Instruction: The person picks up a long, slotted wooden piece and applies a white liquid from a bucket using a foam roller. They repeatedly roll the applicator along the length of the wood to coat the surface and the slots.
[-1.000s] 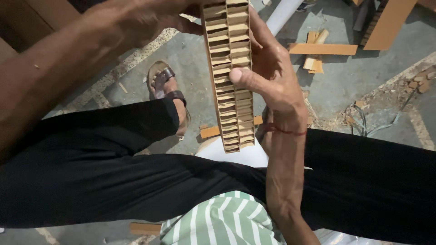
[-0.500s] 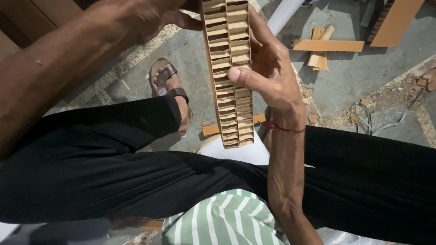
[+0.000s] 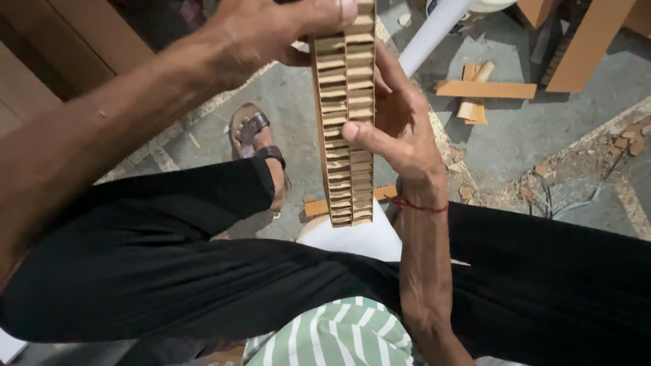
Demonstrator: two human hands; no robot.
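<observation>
Striped green-and-white cloth [image 3: 339,335] is showing nearest, at the bottom edge, and above it the person's black trousers [image 3: 169,271] are spreading wide to both sides as they are sitting on something white [image 3: 366,237] between the knees. Rising from that seat, the right hand [image 3: 400,129] is wrapping around a long strip of honeycomb cardboard [image 3: 344,135], its thumb pressing across the ribbed front face and its fingers curling behind; the grip is closing firmly on the strip's middle. A red thread [image 3: 417,203] is circling that wrist. The strip is standing nearly upright in the air in front of the person, its lower end hanging just above the white seat and its upper end running off the top of the view. Up there the left hand [image 3: 278,30] is clamping the strip's top, fingers folding over its edge, so that grip is holding the same piece. Below the left forearm, a foot in a brown sandal [image 3: 254,135] is resting on the grey concrete floor [image 3: 515,135]. Farther back, offcuts of wood [image 3: 485,88] are lying on the floor beside a white pipe [image 3: 430,34], with sawdust and chips scattered to the right.
</observation>
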